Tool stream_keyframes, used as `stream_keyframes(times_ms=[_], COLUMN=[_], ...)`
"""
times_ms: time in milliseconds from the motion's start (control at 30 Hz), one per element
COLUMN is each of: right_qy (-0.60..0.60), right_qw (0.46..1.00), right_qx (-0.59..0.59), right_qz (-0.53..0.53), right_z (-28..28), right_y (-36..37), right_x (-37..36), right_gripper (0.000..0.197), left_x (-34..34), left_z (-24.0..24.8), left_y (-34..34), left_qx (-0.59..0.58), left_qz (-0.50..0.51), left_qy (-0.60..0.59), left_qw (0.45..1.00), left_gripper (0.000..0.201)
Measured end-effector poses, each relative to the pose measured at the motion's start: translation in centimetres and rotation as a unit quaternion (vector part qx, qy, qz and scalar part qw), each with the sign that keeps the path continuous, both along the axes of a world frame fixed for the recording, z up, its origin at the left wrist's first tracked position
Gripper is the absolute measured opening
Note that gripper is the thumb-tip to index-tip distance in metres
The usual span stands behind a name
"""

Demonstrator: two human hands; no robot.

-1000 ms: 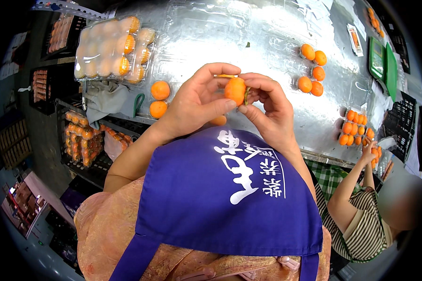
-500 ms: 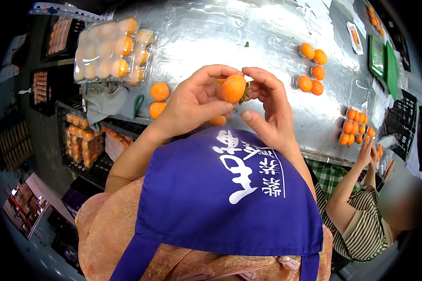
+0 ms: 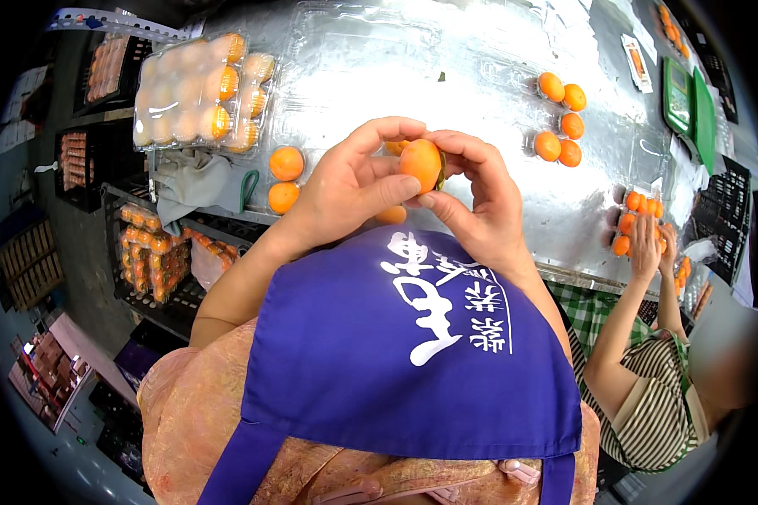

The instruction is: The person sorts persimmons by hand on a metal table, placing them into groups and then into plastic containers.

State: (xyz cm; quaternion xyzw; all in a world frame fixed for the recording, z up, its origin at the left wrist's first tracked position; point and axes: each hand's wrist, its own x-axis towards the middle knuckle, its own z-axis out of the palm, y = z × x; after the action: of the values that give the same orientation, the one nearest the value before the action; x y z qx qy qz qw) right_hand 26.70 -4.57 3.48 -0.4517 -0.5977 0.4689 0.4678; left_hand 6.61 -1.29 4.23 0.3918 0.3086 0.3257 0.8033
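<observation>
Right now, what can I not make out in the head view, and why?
All in the head view:
- Green leaf: partly hidden between held orange fruit and right hand.
- Second fruit beyond: partly covered by held orange fruit.
- Fruit group at right: partly covered by co-worker's hands.
- Patterned garment: cut off by lower edge.

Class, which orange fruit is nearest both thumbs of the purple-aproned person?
The fruit between left hand and right hand, against the left thumb; the one behind is mostly hidden, the pair at left lies apart.

Bare left hand (image 3: 349,181): fingers (image 3: 385,130) curved, thumb (image 3: 387,194) extended inward. Bare right hand (image 3: 490,198): fingers bent, thumb angled inward. Bare forearms (image 3: 248,286): bent at elbows, brought together.
</observation>
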Motion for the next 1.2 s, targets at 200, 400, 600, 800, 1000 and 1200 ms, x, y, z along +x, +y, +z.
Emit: stream_keyframes(times_ms=[200,400,600,800,1000,1200], right_qy=[-0.009,0.013,0.110,0.150,0.172,0.155], right_qw=[0.999,1.000,0.982,0.964,0.963,0.964], right_qx=[0.037,0.005,-0.150,-0.220,-0.208,-0.212], right_qz=[0.000,0.014,0.018,-0.013,-0.026,-0.041], right_z=[0.1,0.5,0.8,1.1,0.3,0.1], right_y=[0.2,0.3,0.0,0.3,0.3,0.1], right_x=[0.1,0.1,-0.1,0.0,0.1,0.0], right_gripper=[0.055,0.047,0.030,0.016,0.019,0.023], left_x=[-0.1,-0.3,-0.1,-0.2,-0.3,-0.5], left_z=[0.2,-0.4,-0.1,-0.2,-0.7,-1.0], left_y=[0.0,0.0,-0.4,-0.3,-0.2,-0.2], left_qx=[-0.023,-0.004,-0.018,-0.025,-0.052,-0.054], left_qz=[-0.009,-0.003,-0.017,-0.040,-0.043,-0.037], left_qy=[-0.008,0.007,0.054,0.045,0.005,-0.005], left_qw=[1.000,1.000,0.998,0.998,0.998,0.998], left_gripper=[0.049,0.046,0.044,0.043,0.044,0.046])
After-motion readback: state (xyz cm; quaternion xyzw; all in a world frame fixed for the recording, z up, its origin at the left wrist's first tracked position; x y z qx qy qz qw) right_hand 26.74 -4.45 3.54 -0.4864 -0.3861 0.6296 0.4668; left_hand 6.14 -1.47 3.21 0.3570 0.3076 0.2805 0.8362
